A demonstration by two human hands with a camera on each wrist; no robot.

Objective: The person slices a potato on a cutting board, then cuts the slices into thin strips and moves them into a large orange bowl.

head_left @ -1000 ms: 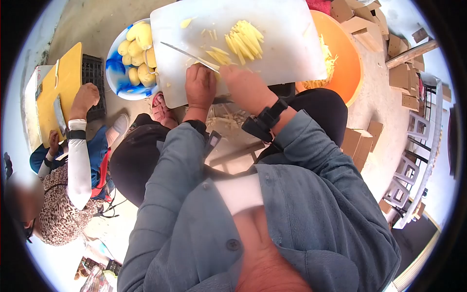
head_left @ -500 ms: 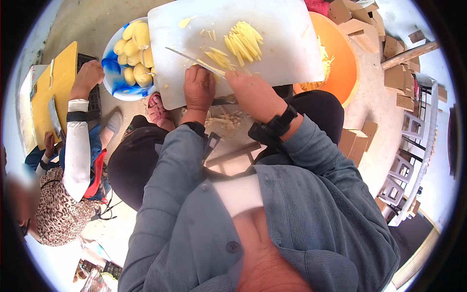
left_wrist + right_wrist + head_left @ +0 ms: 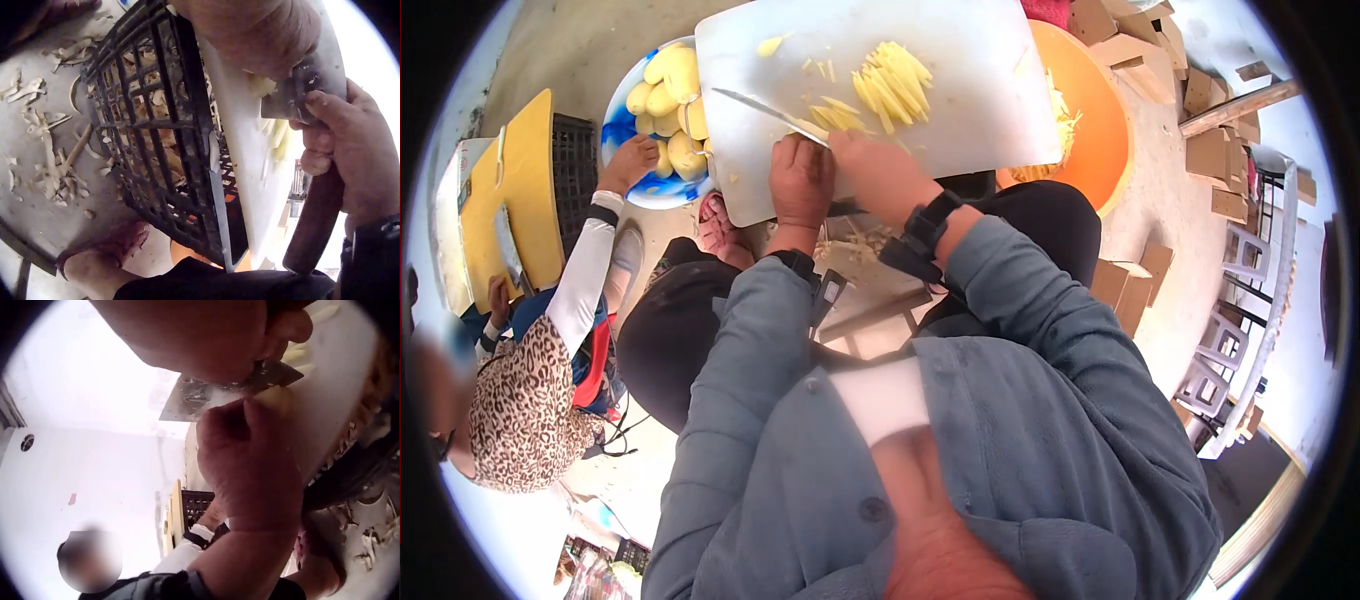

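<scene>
My right hand [image 3: 885, 172] grips a broad-bladed kitchen knife [image 3: 750, 104] by its brown wooden handle [image 3: 315, 219], thumb lying against the blade. Beside the blade, my left hand [image 3: 802, 182] has curled fingers and holds a potato piece [image 3: 275, 399] down on the white cutting board [image 3: 990, 90]; most of that piece is hidden by the hand and knife. Just beyond the blade lie a few cut strips [image 3: 836, 113]. A larger pile of potato strips [image 3: 893, 82] sits near the middle of the board.
A blue-and-white bowl [image 3: 614, 128] of peeled potatoes [image 3: 662, 100] stands left of the board, another person's hand [image 3: 632, 160] over it. At right is an orange basin [image 3: 1108, 150] with cut strips. Below the board, a black crate [image 3: 187, 125] holds peelings; more peelings [image 3: 53, 169] litter the floor.
The knife and both my hands shift slightly left in the head view while staying at the board's near edge. The other person's hand moves from the yellow board to the potato bowl.
</scene>
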